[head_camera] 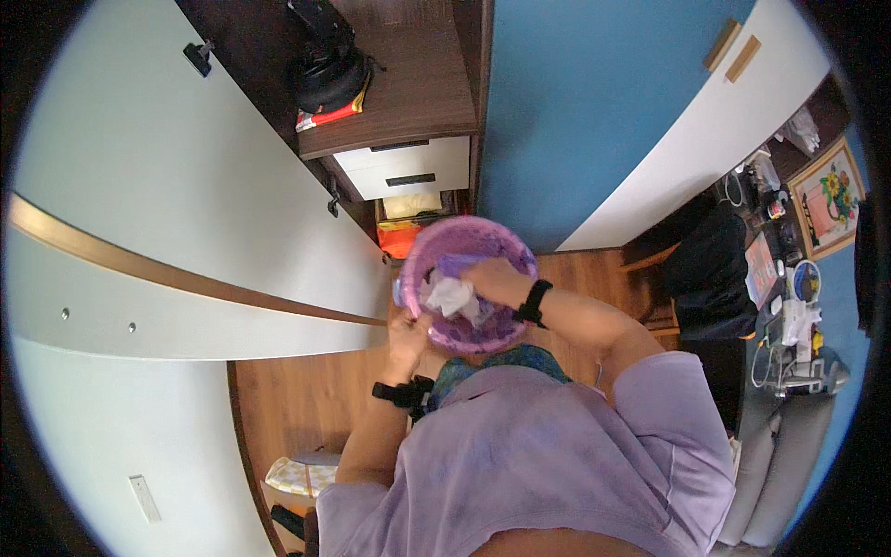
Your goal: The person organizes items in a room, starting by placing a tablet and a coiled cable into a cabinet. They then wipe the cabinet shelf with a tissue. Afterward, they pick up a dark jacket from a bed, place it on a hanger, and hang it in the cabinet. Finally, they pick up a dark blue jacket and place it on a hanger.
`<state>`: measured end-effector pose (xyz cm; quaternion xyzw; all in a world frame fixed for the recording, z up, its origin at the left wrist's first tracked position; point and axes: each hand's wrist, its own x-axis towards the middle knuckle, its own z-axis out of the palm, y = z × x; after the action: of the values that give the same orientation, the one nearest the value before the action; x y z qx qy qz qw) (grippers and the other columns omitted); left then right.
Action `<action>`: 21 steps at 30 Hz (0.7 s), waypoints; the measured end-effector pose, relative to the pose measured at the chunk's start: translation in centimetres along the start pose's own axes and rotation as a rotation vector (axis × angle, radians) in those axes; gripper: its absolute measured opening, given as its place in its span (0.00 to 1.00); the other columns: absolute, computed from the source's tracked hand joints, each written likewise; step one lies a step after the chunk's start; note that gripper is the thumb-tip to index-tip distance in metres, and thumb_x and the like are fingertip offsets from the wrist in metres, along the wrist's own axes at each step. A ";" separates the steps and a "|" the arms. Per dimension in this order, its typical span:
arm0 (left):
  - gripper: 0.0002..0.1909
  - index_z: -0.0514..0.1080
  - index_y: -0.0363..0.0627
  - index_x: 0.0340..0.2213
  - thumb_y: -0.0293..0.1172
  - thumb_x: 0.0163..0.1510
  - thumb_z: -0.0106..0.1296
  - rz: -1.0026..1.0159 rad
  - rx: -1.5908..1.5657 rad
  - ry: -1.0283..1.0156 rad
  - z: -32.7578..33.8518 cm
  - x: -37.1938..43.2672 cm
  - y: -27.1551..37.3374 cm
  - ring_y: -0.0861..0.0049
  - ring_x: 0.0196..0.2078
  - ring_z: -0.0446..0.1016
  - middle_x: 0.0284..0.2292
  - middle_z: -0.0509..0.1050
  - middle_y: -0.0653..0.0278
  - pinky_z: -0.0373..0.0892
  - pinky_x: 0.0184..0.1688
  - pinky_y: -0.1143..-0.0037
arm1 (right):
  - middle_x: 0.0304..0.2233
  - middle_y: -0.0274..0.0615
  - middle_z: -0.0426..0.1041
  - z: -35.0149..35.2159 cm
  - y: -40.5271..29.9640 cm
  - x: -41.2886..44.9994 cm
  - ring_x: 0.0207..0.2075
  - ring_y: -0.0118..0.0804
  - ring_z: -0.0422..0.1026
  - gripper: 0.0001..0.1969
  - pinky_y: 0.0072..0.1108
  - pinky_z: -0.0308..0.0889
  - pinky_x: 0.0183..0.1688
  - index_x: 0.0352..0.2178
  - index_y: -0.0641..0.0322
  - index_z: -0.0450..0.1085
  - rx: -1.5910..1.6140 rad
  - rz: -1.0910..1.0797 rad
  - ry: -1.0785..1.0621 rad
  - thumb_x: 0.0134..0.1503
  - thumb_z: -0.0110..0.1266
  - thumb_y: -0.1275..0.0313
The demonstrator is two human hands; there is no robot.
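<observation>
A round pink-purple plastic basin (480, 344) is in front of my body, above the floor. My left hand (409, 335) grips its near left rim. Inside lie a crumpled white cloth (451, 296) and a purple cloth (456, 264). My right hand (495, 280) reaches into the basin beside both cloths, blurred, its fingers partly hidden; whether it grips one of them I cannot tell. Black bands circle both wrists.
An open white wardrobe door (209, 174) stands at the left. Ahead are white drawers (411, 167) under a brown wooden shelf (418, 90), with an orange item (400, 240) below. A chair draped in black cloth (706, 278) stands by a cluttered desk at the right.
</observation>
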<state>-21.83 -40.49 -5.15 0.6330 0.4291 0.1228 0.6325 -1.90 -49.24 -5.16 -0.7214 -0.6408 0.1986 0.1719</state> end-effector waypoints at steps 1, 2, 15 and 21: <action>0.08 0.68 0.32 0.28 0.25 0.46 0.45 0.034 -0.033 0.015 -0.4 0.8 0.2 0.83 0.26 0.65 0.25 0.69 0.66 0.63 0.30 0.82 | 0.28 0.51 0.69 -0.5 0.6 1.5 0.33 0.49 0.68 0.15 0.34 0.62 0.34 0.39 0.55 0.62 -0.033 0.013 -0.012 0.46 0.42 0.71; 0.07 0.68 0.32 0.28 0.25 0.46 0.45 0.022 -0.071 0.040 -0.9 1.5 0.5 0.82 0.26 0.65 0.25 0.69 0.65 0.63 0.29 0.82 | 0.30 0.51 0.69 -1.1 1.2 3.0 0.35 0.47 0.68 0.16 0.31 0.61 0.37 0.40 0.57 0.61 0.120 0.082 -0.010 0.47 0.42 0.72; 0.06 0.67 0.37 0.26 0.26 0.45 0.43 -0.106 -0.313 0.187 -3.3 8.1 2.5 0.89 0.19 0.61 0.21 0.67 0.71 0.58 0.20 0.86 | 0.24 0.34 0.67 -8.0 -0.7 13.6 0.17 0.22 0.63 0.23 0.15 0.59 0.15 0.45 0.57 0.60 0.840 0.114 -0.298 0.45 0.39 0.83; 0.09 0.68 0.34 0.30 0.25 0.44 0.46 -0.158 -0.426 0.154 -4.7 10.8 1.3 0.82 0.27 0.65 0.26 0.69 0.66 0.63 0.31 0.82 | 0.19 0.34 0.67 -9.8 0.7 18.8 0.18 0.21 0.64 0.12 0.13 0.60 0.19 0.33 0.62 0.67 1.026 -0.027 -0.190 0.48 0.37 0.80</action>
<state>-18.16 -29.46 -7.33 0.4385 0.4888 0.2087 0.7248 5.59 -30.59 1.70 -0.5146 -0.4831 0.5496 0.4468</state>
